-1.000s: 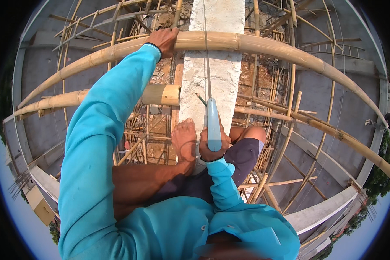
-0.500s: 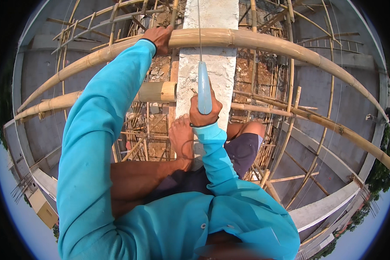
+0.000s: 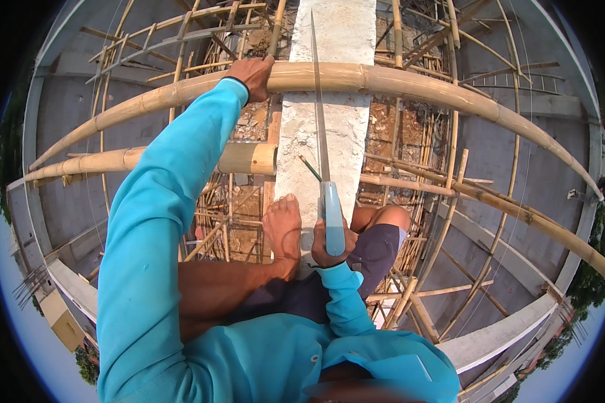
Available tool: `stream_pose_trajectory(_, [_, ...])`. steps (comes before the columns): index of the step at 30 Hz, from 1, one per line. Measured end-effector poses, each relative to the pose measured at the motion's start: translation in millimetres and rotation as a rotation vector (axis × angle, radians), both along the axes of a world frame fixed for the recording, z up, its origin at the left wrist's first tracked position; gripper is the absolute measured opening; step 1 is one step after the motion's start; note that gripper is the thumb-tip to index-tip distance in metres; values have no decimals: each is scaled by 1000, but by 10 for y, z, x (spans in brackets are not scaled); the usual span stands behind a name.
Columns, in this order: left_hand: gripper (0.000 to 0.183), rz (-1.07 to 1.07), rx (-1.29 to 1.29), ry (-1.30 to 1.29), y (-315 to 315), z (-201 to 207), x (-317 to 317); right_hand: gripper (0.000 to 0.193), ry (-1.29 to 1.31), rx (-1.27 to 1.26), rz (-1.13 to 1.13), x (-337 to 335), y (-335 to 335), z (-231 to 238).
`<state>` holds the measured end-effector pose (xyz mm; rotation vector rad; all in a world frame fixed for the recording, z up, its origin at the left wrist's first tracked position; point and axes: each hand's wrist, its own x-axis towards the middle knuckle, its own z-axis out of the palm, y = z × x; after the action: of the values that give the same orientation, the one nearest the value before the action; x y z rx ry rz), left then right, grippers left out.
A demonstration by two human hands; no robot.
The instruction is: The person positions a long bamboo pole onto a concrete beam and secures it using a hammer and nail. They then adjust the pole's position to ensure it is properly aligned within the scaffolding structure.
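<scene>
My left hand [image 3: 251,78] is wrapped over a thick bamboo pole [image 3: 410,72] that lies crosswise over a white concrete beam [image 3: 296,134]. My right hand [image 3: 332,240] grips the pale blue handle of a handsaw [image 3: 322,134], drawn back close to my knee. The narrow blade points away from me and crosses the pole to the right of my left hand. Whether its teeth have cut into the bamboo cannot be made out. A thin, dark pencil-like stick [image 3: 309,168] lies on the beam beside the blade.
My bare foot [image 3: 282,227] rests on the beam. At left, a cut bamboo end [image 3: 249,158] reaches the beam's edge. Another bamboo pole [image 3: 504,191] runs off to the right. Bamboo scaffolding stands on both sides, with rubble [image 3: 242,208] far below and grey walls [image 3: 544,148] around.
My right hand has pulled the saw back toward my body, showing more blade and the stick on the beam. My left hand keeps its hold on the pole.
</scene>
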<state>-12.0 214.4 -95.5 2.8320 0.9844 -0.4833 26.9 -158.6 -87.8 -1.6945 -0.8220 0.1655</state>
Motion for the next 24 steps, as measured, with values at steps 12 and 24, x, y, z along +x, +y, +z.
stream_pose_trajectory(12, [58, -5, 13, 33, 42, -88, 18, 64, 65, -115, 175, 177, 327, 38])
stream_pose_trajectory(24, [47, -66, -17, -4, -56, -20, 86, 59, 241, -138, 126, 287, 499, 246])
